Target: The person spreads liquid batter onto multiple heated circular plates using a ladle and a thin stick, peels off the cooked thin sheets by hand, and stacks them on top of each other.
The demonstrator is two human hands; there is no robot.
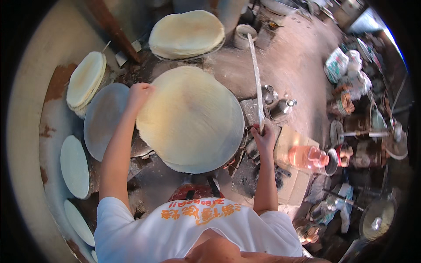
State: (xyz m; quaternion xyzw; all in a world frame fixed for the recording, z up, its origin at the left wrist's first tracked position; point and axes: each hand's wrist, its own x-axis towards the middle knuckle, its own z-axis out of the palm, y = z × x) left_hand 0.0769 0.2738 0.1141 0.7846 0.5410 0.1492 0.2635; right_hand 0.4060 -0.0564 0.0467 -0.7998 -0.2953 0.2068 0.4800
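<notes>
A large, thin, round flatbread [186,114] covers most of a round griddle, whose grey rim [240,125] shows at the right. My left hand [141,93] is closed on the flatbread's upper left edge, its fingertips partly hidden. Off the griddle's right side, my right hand [264,135] grips the near end of a long, flat, whitish stick [256,72]. The stick points away from me, and its far end overlaps a pale bucket [245,37] in the picture.
Stacked flatbreads stand beyond the griddle [186,34] and at the left [85,81]. A grey round plate [103,118] is left of the griddle; pale discs [74,166] line the left wall. At the right are metal flasks [283,107], cardboard [287,188] and a pinkish bottle [305,157].
</notes>
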